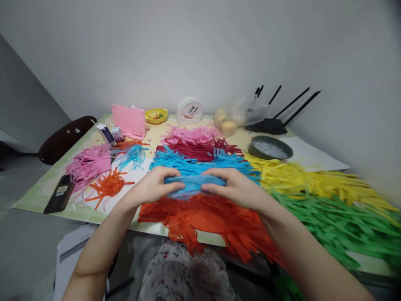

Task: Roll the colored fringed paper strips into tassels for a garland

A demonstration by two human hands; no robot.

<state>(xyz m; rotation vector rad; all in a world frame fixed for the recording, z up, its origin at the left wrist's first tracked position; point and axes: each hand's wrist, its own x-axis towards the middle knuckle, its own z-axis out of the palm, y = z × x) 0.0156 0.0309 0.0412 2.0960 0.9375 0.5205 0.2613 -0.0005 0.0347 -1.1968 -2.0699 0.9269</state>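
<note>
Both my hands hold one bundle of blue paper strips (194, 184) level above the table, between the blue pile (200, 162) and the orange-red pile (213, 221). My left hand (156, 186) grips the bundle's left end, fingers curled over it. My right hand (233, 188) grips the right end with fingers and thumb pinched round it. The bundle's middle shows between the hands.
Piles of cut paper strips cover the table: pink (89, 164), small orange (108, 186), dark red (197, 149), yellow (313, 179), green (338, 221). A phone (59, 193) lies at left. A dark bowl (270, 147), pink stand (129, 121), fruit bag (230, 119) and router (269, 123) stand behind.
</note>
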